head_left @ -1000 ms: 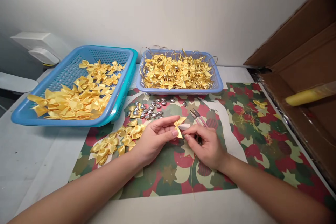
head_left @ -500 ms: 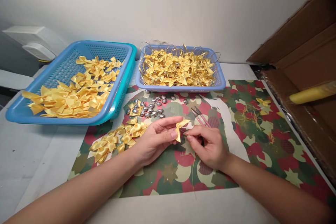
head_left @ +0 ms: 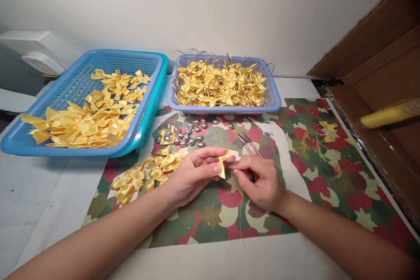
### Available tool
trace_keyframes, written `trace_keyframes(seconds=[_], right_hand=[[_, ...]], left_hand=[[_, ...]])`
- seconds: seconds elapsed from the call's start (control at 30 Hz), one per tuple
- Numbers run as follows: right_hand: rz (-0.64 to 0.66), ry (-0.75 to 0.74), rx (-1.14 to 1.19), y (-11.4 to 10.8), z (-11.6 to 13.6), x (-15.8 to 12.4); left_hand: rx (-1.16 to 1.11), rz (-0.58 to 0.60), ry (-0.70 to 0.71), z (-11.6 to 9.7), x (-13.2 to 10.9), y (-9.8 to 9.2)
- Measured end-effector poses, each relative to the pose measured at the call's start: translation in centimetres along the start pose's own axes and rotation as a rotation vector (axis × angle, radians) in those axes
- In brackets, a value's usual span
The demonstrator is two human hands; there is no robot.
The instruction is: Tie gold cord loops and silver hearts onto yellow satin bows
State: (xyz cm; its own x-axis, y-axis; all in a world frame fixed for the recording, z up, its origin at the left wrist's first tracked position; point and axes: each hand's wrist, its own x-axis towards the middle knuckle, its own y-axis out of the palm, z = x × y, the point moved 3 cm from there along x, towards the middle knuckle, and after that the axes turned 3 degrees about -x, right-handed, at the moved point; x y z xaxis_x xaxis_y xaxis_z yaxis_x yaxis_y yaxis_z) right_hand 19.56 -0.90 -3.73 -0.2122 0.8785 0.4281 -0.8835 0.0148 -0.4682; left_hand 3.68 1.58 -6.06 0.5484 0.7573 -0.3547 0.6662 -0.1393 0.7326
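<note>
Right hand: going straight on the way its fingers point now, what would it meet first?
Most likely the yellow bow held in the left hand, just ahead of the right hand; with one view, the depth between them is unclear.

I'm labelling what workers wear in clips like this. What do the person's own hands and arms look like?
The left hand and right hand are both ungloved, with no ring, bracelet or watch visible. Both forearms are uncovered as far as the picture's edge, so no sleeve shows. The left thumb's nail looks short; any polish is too small to tell.
</note>
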Motion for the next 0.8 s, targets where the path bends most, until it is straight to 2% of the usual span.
trace_keyframes(seconds=[0.23, 0.5, 0.8], right_hand=[[0.003, 0.006, -0.016, 0.02, -0.08, -0.05], [0.008, 0.001, 0.0, 0.02, -0.03, -0.04], [-0.002, -0.023, 0.031, -0.06, 0.19, 0.14]], left_hand=[[0.002, -0.025, -0.008, 0.0, -0.07, -0.15], [-0.013, 0.045, -0.008, -0.01, -0.01, 0.01], [-0.007, 0.058, -0.026, -0.01, 0.02, 0.0]])
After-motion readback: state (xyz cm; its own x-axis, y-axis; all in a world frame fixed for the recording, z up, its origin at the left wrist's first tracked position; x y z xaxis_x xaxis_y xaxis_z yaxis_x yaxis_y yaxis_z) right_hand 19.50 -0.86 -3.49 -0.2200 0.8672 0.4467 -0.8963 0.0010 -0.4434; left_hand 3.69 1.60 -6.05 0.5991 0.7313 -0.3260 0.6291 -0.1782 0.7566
